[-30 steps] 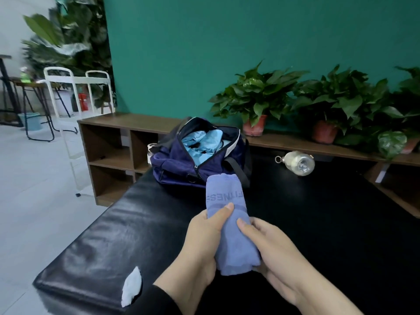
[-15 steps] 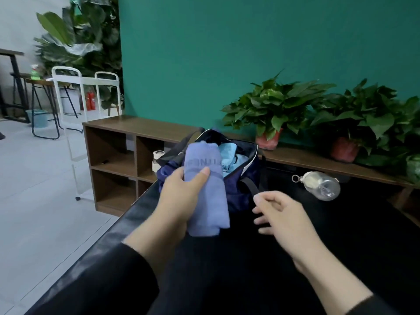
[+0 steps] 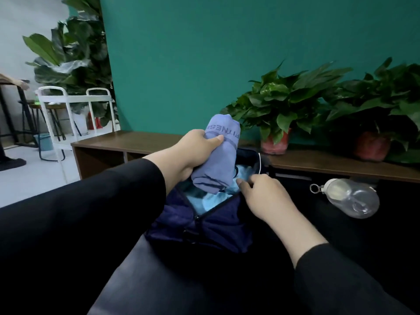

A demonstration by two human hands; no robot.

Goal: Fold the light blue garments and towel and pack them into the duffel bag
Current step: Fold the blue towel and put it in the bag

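My left hand (image 3: 195, 148) is wrapped round the upper part of the rolled towel (image 3: 218, 155), thumb across the front just under the printed band. It is soft cloth and light, I judge, so one hand carries it, but a roll like this slackens if held loosely. The middle of the roll is the best place to squeeze, so the layers stay together. My right hand (image 3: 261, 196) holds nothing, fingers loosely bent, their tips at the far side of the bag (image 3: 204, 226) opening, seemingly touching the rim or the clothes (image 3: 204, 201) there, though I cannot tell which.

The towel hangs over the open bag, its lower end dipping into the opening onto the light blue clothes already packed. Its long axis runs nearly upright, tilted so the printed end points up and away from me. The bag sits near the bench's (image 3: 159, 280) far edge, with a bottle (image 3: 350, 196) lying well to the right.
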